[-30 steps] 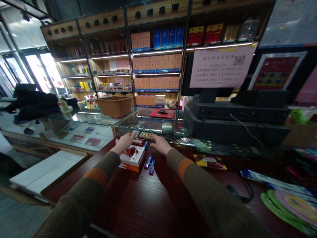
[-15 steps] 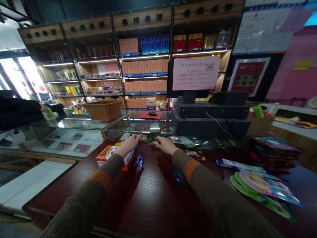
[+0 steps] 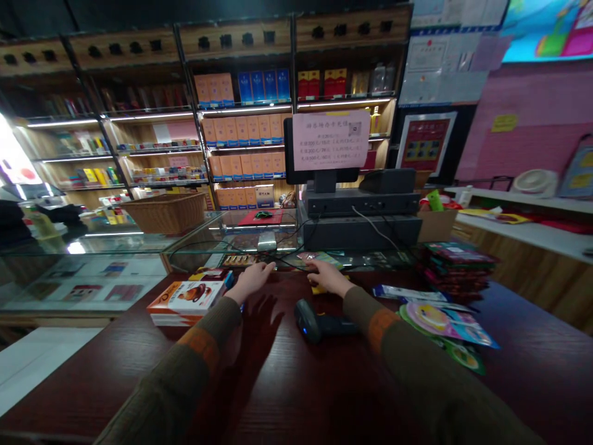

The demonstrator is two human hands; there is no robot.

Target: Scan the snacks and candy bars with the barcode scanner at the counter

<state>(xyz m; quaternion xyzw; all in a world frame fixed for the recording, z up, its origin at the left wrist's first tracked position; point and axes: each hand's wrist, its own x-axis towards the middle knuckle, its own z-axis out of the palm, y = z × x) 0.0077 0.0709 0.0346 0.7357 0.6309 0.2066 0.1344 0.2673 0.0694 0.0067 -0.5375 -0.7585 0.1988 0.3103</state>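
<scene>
My left hand lies palm down on the dark wooden counter, fingers stretched toward the edge of the glass case, just right of a white and orange box. That box sits on top of another box. My right hand rests flat with its fingers out, its fingertips on a yellow packet at the glass edge. A black barcode scanner with a blue light lies on the counter between my forearms. Neither hand holds anything.
A glass display case runs left, with a wicker basket on it. Behind are a till screen with a pink notice, cables, and shelves of boxes. Stacked packets and colourful flat packs lie at the right.
The view has swung right. Both hands slid right along the counter edge, the left one off the box. The scanner now shows, and the small purple packets are out of sight.
</scene>
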